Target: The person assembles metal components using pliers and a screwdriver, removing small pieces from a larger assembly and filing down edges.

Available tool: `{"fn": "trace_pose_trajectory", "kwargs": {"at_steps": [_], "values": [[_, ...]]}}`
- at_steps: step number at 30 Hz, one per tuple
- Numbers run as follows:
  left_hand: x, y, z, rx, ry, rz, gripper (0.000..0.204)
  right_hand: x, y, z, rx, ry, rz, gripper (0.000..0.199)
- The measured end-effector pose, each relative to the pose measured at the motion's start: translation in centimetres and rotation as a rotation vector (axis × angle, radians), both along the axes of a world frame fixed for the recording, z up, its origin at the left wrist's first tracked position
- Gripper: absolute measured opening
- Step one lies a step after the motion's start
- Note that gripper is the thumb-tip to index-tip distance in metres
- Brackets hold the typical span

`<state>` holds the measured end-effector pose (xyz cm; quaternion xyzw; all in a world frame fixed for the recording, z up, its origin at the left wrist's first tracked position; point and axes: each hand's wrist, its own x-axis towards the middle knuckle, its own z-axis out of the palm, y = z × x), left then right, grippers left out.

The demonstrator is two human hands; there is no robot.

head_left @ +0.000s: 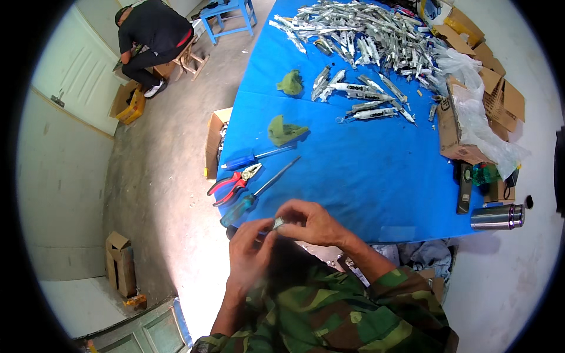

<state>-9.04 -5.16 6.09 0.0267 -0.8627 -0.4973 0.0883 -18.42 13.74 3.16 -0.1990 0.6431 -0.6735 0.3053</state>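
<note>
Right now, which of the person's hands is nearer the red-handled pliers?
Left. The left hand is just below the red-handled pliers; the right hand lies farther off to their right.

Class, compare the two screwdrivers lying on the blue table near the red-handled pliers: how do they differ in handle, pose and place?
The upper screwdriver has an opaque blue handle; the lower screwdriver has a clear teal one. The upper lies nearly level above the pliers; the lower slants steeply below them, its handle over the table edge. Both point right.
</note>
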Motion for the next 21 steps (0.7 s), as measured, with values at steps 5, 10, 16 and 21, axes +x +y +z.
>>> {"fn": "trace_pose_trajectory", "kwargs": {"at_steps": [5, 10, 16, 21], "values": [[-0.9, 0.2, -0.8, -0.102, 0.083, -0.057, 0.031, -0.7, 0.7, 0.7, 0.128, 0.131, 0.017, 0.027], [-1.4, 0.6, -2.0, -0.078, 0.107, -0.075, 0.028, -0.8, 1.3, 0.0, 0.172, 0.288, 0.006, 0.029], [-2.4, 0.6, -4.3, -0.208, 0.146, -0.016, 0.031, -4.1, 4.0, 0.3, 0.467, 0.654, -0.252, 0.030], [-4.1, 1.8, -5.5, -0.296, 0.250, 0.015, 0.027, -13.3, 8.1, -0.5, 0.798, 0.806, -0.750, 0.035]]}}
